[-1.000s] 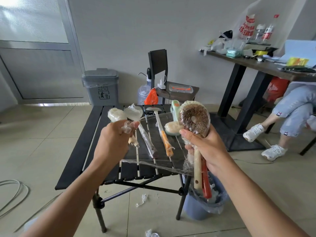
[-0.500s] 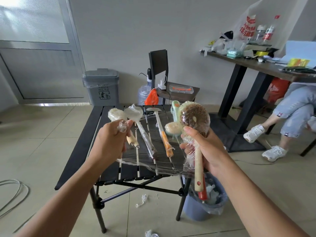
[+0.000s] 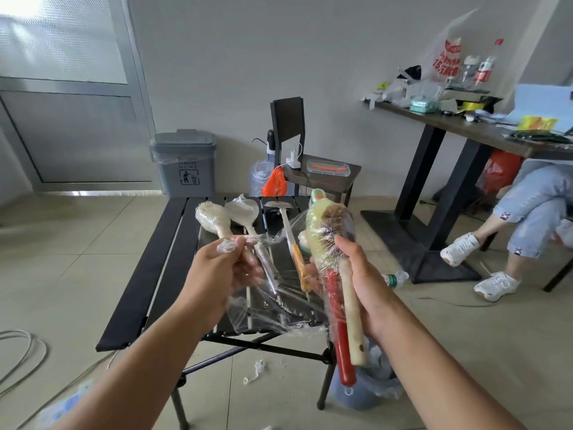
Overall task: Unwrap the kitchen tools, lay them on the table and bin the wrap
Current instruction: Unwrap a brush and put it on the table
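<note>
My left grip (image 3: pixel 229 268) pinches a twisted end of the clear wrap (image 3: pixel 276 308), which stretches as a sheet to the brush bundle (image 3: pixel 330 240) at its 3 o'clock. My right grip (image 3: pixel 366 283) clasps that bundle round its cream and red handles, bristle head up, above the black tabletop (image 3: pixel 145 274). On the slats toward 12 o'clock lie a wrapped white tool (image 3: pixel 212 218), a wrapped spoon-shaped tool (image 3: pixel 243 212) and an orange-handled tool (image 3: pixel 296 256). The blue bin (image 3: pixel 366 395) stands on the floor at 5 o'clock.
</note>
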`<move>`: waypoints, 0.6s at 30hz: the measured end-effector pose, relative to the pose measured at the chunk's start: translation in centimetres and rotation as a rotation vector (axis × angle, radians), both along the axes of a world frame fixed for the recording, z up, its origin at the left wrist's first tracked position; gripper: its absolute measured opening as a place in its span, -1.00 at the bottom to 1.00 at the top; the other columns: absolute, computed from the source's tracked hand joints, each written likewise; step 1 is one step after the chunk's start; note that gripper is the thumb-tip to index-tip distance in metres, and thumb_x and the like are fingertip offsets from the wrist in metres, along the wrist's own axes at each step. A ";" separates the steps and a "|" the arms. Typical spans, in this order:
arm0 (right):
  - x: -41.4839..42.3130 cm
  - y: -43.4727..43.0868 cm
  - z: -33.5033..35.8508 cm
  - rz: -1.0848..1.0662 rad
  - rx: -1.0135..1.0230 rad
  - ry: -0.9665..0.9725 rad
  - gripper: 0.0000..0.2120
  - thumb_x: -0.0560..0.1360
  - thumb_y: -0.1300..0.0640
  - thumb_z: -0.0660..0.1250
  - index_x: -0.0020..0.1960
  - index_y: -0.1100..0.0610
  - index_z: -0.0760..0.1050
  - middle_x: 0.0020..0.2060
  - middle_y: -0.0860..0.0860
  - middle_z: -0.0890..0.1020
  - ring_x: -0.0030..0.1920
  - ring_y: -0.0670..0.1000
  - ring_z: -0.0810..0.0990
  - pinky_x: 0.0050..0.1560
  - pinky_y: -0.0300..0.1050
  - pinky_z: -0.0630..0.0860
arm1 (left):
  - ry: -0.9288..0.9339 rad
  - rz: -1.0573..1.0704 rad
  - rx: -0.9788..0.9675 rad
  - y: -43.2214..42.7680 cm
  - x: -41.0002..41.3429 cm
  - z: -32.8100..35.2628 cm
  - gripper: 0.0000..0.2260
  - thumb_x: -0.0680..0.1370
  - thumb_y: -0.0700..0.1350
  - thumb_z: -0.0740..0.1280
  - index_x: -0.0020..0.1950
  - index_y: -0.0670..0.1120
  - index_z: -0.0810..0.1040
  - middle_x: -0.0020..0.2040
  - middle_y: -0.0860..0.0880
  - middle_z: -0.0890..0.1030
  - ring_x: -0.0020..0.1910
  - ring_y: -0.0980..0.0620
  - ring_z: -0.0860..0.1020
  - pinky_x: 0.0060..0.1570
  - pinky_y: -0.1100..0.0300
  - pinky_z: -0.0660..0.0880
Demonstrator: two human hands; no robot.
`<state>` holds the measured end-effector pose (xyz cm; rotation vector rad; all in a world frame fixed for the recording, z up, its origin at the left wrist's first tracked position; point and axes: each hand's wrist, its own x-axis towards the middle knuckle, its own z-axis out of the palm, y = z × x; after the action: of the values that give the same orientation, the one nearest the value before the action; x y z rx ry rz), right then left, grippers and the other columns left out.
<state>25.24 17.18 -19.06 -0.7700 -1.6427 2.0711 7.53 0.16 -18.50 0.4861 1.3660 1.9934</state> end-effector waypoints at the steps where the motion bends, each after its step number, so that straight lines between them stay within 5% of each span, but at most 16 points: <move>1: -0.1 -0.1 -0.1 -0.006 0.021 -0.017 -0.24 0.32 -0.43 0.45 0.22 0.18 0.70 0.11 0.26 0.75 0.04 0.21 0.71 0.09 0.06 0.67 | 0.012 0.006 -0.033 0.2 0.2 -0.2 -0.75 0.74 -0.13 0.25 -0.02 -0.22 0.61 -0.31 -0.13 0.57 -0.42 -0.01 0.58 -0.40 0.16 0.59; 4: -0.4 -0.8 -0.3 -0.011 0.058 -0.042 -0.38 0.43 -0.40 0.40 0.16 0.10 0.74 0.13 0.21 0.75 0.07 0.17 0.70 0.22 0.13 0.59 | 0.048 -0.046 -0.110 0.4 0.6 -0.2 -0.65 0.70 0.08 0.31 -0.09 -0.16 0.67 -0.35 -0.04 0.45 -0.42 0.04 0.44 -0.40 0.16 0.43; 6: -0.6 -1.2 -0.4 0.007 0.066 -0.064 -0.37 0.42 -0.40 0.35 0.24 0.05 0.69 0.07 0.12 0.78 0.01 0.09 0.77 0.08 0.01 0.63 | 0.050 -0.133 -0.130 0.5 0.9 0.0 -0.59 0.57 0.27 0.41 -0.16 -0.07 0.69 -0.37 0.01 0.36 -0.42 0.05 0.34 -0.33 0.12 0.33; 9: -0.8 -1.5 -0.5 0.028 0.094 -0.050 -0.34 0.41 -0.42 0.37 0.34 -0.02 0.58 0.04 0.04 0.79 -0.01 0.00 0.79 -0.09 -0.13 0.66 | 0.148 -0.229 -0.213 0.4 1.4 0.2 -0.31 0.33 0.46 0.53 0.06 -0.15 0.73 -0.39 0.04 0.37 -0.42 0.06 0.35 -0.31 0.16 0.37; 12: -1.2 -1.9 -0.5 -0.032 0.123 -0.081 -0.14 0.30 -0.49 0.43 0.44 -0.02 0.47 0.18 0.12 0.73 0.13 0.12 0.75 0.14 0.06 0.67 | 0.413 -0.337 -0.368 0.1 2.1 0.2 -0.47 0.22 0.37 0.64 -0.14 -0.05 0.73 -0.26 -0.10 0.65 -0.27 -0.06 0.54 -0.21 0.09 0.53; 15: -1.4 -1.9 -1.0 -0.070 0.158 -0.111 0.00 0.18 -0.56 0.42 0.46 -0.05 0.41 0.23 0.11 0.68 0.20 0.15 0.70 0.30 0.23 0.60 | 0.448 -0.396 -0.465 0.1 2.7 0.1 -0.53 0.26 0.20 0.65 -0.06 -0.07 0.63 -0.02 -0.20 0.76 -0.02 -0.31 0.70 0.14 -0.13 0.63; 18: -1.4 -1.8 -1.4 -0.083 0.206 -0.158 -0.02 0.13 -0.67 0.41 0.36 -0.10 0.49 0.11 0.06 0.74 0.08 0.11 0.76 0.17 0.15 0.66 | 0.366 -0.445 -0.357 0.2 3.0 -0.3 -0.61 0.42 0.09 0.59 0.04 -0.10 0.55 -0.01 -0.14 0.79 0.01 -0.17 0.76 -0.01 0.03 0.70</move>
<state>23.88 15.36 -20.45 -0.9331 -1.8397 1.7901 10.54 0.38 -18.81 0.9239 1.6192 1.3104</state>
